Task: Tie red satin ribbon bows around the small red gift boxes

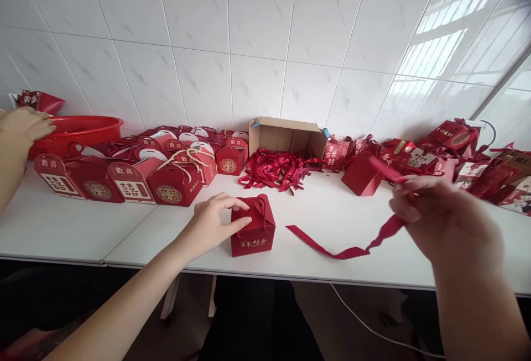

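A small red gift box (pixel 254 239) with gold lettering and a twisted red cord on its top stands near the table's front edge. My left hand (pixel 215 217) grips it at its upper left side, thumb at the front and fingers over the top. To the right, my right hand (pixel 440 217) is closed on a red ribbon (pixel 347 252). One end of the ribbon sticks up past the fingers. Its other end trails down onto the table, apart from the box. Behind the box lies a heap of red ribbons (pixel 279 168), spilling from an open cardboard box (pixel 286 133).
Rows of red gift boxes (pixel 135 184) stand at the left. A red plastic basin (pixel 89 126) is behind them, with another person's hand (pixel 25 126) near it. More decorated red boxes (pixel 427 153) crowd the right back of the white table (pixel 166 239). A tiled wall (pixel 257 12) rises behind.
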`<state>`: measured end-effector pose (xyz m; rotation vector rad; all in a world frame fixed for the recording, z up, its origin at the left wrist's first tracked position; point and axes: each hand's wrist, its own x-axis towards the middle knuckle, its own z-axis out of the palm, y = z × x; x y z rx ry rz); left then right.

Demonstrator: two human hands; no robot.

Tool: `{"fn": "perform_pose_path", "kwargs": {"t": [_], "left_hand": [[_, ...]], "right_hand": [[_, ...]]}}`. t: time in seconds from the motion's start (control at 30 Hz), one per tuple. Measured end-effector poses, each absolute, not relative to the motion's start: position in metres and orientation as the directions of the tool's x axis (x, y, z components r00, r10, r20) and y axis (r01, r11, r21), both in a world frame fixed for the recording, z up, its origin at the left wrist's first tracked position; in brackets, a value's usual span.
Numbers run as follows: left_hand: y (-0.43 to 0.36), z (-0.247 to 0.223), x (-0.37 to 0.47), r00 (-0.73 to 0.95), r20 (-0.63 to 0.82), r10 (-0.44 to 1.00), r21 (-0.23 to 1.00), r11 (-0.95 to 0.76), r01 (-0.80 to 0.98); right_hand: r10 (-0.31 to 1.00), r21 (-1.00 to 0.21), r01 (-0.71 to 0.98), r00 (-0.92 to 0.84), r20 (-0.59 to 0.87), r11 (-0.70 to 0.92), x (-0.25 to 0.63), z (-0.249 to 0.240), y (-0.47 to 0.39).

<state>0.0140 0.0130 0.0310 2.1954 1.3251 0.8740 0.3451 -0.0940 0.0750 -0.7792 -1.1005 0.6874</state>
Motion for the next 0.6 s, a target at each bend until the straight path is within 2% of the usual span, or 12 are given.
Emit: {"fn": "perform_pose_path", "kwargs": {"t": [0.13,0.23,0.3,0.37,0.43,0.5,0.6], "left_hand": [[0.000,0.033,0.013,0.437,0.292,0.851,0.666,-0.509,0.545],[-0.011,0.036,0.008,0.574,0.279,0.770,0.715,-0.566,0.411],[-0.014,0.037,0.007,0.628,0.332,0.704,0.698,-0.631,0.338],[-0.011,0.036,0.007,0.555,0.441,0.705,0.641,-0.681,0.355],[-0.003,0.033,0.011,0.412,0.524,0.745,0.595,-0.667,0.450],[0.009,0.026,0.016,0.333,0.512,0.792,0.594,-0.606,0.530],[0.024,0.014,0.026,0.347,0.385,0.855,0.644,-0.518,0.563]], "right_hand": [[0.923,-0.927,0.000,0.098,0.373,0.375,0.324,0.065,-0.078],[0.953,-0.953,0.056,0.028,0.301,0.299,0.310,0.061,-0.064],[0.959,-0.951,0.135,0.021,0.283,0.278,0.300,0.058,-0.054],[0.957,-0.933,0.233,0.034,0.289,0.273,0.291,0.054,-0.046],[0.953,-0.910,0.308,0.031,0.302,0.279,0.280,0.048,-0.038],[0.953,-0.898,0.333,-0.003,0.304,0.287,0.270,0.042,-0.031],[0.955,-0.906,0.304,-0.055,0.292,0.294,0.256,0.035,-0.021]]}}
